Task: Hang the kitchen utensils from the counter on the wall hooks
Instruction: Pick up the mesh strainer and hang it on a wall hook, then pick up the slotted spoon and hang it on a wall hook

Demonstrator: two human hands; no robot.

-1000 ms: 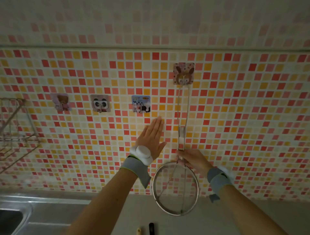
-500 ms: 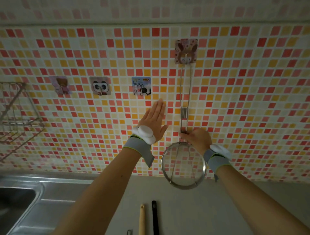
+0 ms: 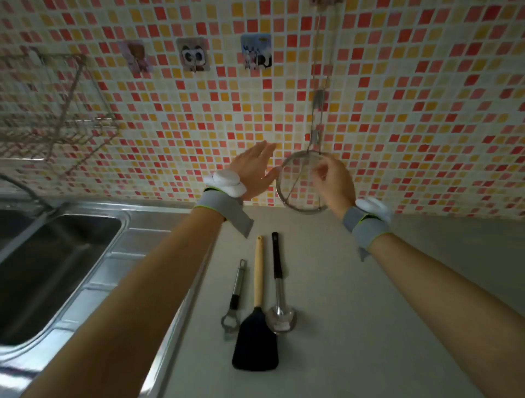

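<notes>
A round wire-mesh strainer [image 3: 295, 189] hangs flat against the tiled wall, its long handle running up to a hook at the frame's top edge [image 3: 324, 2]. My right hand [image 3: 336, 183] hovers in front of the mesh with fingers loosely curled and nothing in them. My left hand [image 3: 252, 170] is flat and open just left of the strainer. On the counter [image 3: 369, 326] lie a bottle opener [image 3: 234, 298], a black spatula with a wooden handle [image 3: 255, 343] and a steel ladle with a black handle [image 3: 279, 312]. Three sticker hooks [image 3: 194, 55] on the wall are bare.
A steel sink [image 3: 42, 270] with a faucet [image 3: 25, 189] takes up the left side. Above the sink, a wire rack [image 3: 54, 113] juts out from the wall. The three utensils lie side by side between my forearms.
My right hand has let go of the strainer's handle and dropped in front of the mesh. My view has tilted down, bringing the utensils on the counter into sight. The left hand sank lower.
</notes>
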